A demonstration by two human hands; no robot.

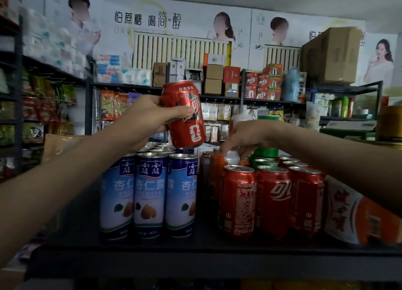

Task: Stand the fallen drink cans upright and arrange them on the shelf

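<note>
Here the left hand grips a red can, tilted, in the air above the blue cans standing on the shelf. The right hand reaches down behind the upright red cans; its fingers seem to pinch a white-topped can there.

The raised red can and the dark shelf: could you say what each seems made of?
Red can: thin metal, likely aluminium, glossy printed coat; highlights streak its side. Shelf: probably painted metal or laminate, matt black; no glare.
</note>
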